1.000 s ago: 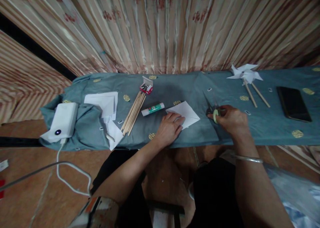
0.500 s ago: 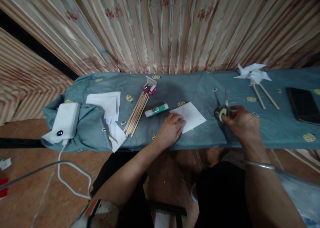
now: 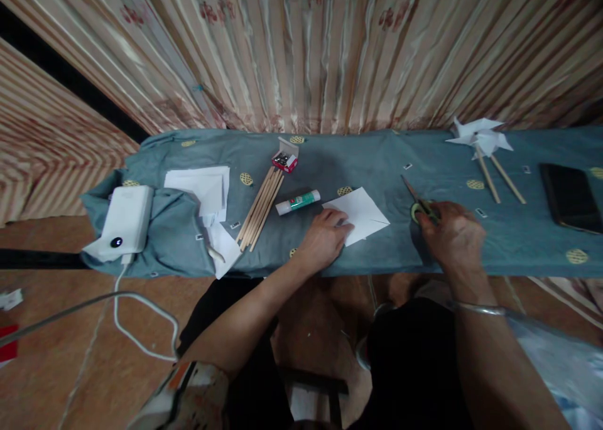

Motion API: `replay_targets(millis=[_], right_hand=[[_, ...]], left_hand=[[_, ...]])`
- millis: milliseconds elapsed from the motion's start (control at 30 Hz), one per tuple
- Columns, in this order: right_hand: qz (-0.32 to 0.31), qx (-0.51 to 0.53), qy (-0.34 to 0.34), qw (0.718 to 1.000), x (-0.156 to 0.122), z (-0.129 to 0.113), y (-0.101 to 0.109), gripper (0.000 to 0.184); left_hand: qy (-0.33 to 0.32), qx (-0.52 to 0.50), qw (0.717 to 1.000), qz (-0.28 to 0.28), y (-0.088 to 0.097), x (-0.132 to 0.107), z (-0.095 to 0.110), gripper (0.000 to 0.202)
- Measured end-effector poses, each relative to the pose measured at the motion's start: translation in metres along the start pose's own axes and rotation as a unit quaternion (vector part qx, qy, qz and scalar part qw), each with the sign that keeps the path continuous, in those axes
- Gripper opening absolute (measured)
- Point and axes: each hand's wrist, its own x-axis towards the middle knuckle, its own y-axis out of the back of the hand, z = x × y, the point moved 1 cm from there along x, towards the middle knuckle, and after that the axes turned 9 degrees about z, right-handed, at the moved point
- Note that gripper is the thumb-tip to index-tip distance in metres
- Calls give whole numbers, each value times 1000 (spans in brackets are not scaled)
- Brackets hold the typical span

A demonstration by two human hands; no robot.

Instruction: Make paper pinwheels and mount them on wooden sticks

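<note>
My left hand [image 3: 325, 238] is at the left edge of a square of white paper [image 3: 365, 213], its bent fingers closed over that edge and holding it against the cloth. A cut or fold line shows near the paper's right corner. To the right of the paper, my right hand [image 3: 455, 232] grips a pair of scissors [image 3: 420, 208] by the green handles. Their blades point away and to the left, and the hand partly hides the handles. A glue stick [image 3: 298, 202] lies just beyond my left hand.
Wooden sticks [image 3: 261, 210] lie left of the glue, below a small open box of metal pins [image 3: 285, 160]. Farther left are paper sheets [image 3: 198, 188] and a white power bank [image 3: 126, 220] with a cable. Paper pinwheels [image 3: 480, 135] and a dark phone [image 3: 571, 196] lie right.
The scissors have turned in my right hand, their blades swinging from pointing straight away to slanting left. My left hand remains on the paper. The whole view has shifted slightly.
</note>
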Motion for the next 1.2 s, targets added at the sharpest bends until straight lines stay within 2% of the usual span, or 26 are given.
replay_targets(millis=[67,167,267,367,533,700,1000,1100,1200], right_hand=[[29,20,33,999,-1,-8,0,37],[46,102,108,988,-8,-33,-3,35],[7,192,221,956,-20,-63,-12,35],[-15,203,266,942,-28,-79,-20,38],[-14,181,286,941,-30,-80,-24,41],[-1,152,289,945,-32,-80,-23,41],[18,170,291,941,-32,-79,-29,40],[19,170,286,943,-31,-78,-31,39],[21,173,285,943,-31,-78,-33,38]], left_hand=[[2,3,1000,-1,0,0,1,27],[3,7,1000,-2,1,0,2,27],[4,6,1000,-1,0,0,3,27],[5,-6,1000,9,-1,0,2,28],[-2,-20,1000,11,-1,-5,2,26],[-16,-7,1000,4,7,-18,10,25],[-20,-43,998,-33,19,-42,16,23],[-8,-75,997,-14,23,-43,12,24],[25,-88,995,36,32,-41,3,24]])
